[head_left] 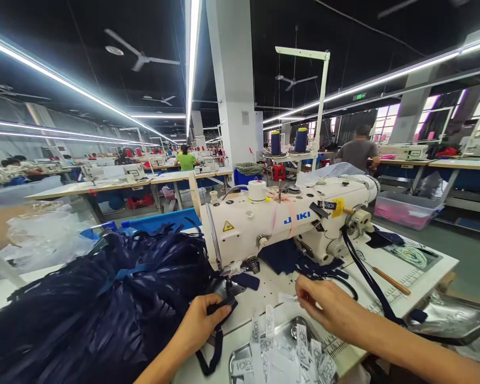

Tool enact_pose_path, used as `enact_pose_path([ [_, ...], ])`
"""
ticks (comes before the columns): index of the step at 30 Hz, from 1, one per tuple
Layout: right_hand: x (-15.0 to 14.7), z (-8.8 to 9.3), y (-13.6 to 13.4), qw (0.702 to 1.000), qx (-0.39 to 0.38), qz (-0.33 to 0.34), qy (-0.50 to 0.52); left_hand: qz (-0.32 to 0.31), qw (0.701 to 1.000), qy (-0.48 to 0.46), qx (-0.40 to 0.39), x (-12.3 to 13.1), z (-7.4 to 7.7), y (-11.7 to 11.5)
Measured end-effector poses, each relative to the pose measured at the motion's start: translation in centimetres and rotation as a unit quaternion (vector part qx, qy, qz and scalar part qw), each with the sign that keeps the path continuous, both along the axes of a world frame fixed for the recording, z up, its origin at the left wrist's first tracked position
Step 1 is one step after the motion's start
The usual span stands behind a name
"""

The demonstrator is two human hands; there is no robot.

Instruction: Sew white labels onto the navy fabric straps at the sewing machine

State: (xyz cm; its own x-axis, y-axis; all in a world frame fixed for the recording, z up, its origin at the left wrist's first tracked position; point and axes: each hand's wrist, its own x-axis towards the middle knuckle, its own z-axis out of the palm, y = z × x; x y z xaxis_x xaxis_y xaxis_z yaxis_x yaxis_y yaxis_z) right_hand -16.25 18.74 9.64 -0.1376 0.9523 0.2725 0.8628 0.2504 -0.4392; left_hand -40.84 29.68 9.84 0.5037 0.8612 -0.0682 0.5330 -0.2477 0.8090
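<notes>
My left hand [205, 321] pinches a narrow navy fabric strap [230, 308] beside the needle area of a white sewing machine [244, 229]. The strap's loose end loops down below my fingers. My right hand [328, 306] is closed, its fingertips meeting a small white label [287, 298] just above the table; the exact grip is partly hidden. Printed white labels [270, 341] lie heaped in a shiny metal tray [237, 356] between my forearms. A short navy piece [246, 281] rests by the presser foot.
A big tied bundle of navy straps [132, 304] covers the left side. Navy fabric pieces [292, 258] lie under the machine arm. To the right are a wooden-handled tool [392, 281] and a hanging navy strap [370, 277]. Two people work at a distance.
</notes>
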Motion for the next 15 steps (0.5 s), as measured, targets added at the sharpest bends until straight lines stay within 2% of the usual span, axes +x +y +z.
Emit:
enact_pose_path([
  [1,-0.4,0.4,0.3,1.000,-0.001,0.000,0.021,0.008,1.000,-0.020,-0.024,-0.1,0.0,0.0],
  [3,-2.0,1.0,1.1,0.993,-0.018,0.043,0.106,0.025,0.996,-0.052,-0.061,-0.2,0.2,-0.1],
  [5,-4.1,1.1,2.2,0.969,-0.061,0.106,0.214,0.031,0.993,-0.077,-0.082,-0.3,0.3,-0.2],
  [7,-6.3,0.8,3.6,0.943,-0.092,0.155,0.280,0.025,0.991,-0.096,-0.094,-0.4,0.5,-0.3],
  [9,-8.0,0.4,5.0,0.942,-0.074,0.176,0.277,0.008,0.990,-0.102,-0.101,-0.5,0.5,-0.3],
  [11,-9.0,0.2,6.2,0.955,-0.031,0.186,0.229,-0.013,0.989,-0.104,-0.103,-0.8,0.6,-0.2],
  [15,-9.5,0.2,7.3,0.970,0.016,0.192,0.147,-0.057,0.988,-0.111,-0.095,-1.2,0.8,0.0],
])
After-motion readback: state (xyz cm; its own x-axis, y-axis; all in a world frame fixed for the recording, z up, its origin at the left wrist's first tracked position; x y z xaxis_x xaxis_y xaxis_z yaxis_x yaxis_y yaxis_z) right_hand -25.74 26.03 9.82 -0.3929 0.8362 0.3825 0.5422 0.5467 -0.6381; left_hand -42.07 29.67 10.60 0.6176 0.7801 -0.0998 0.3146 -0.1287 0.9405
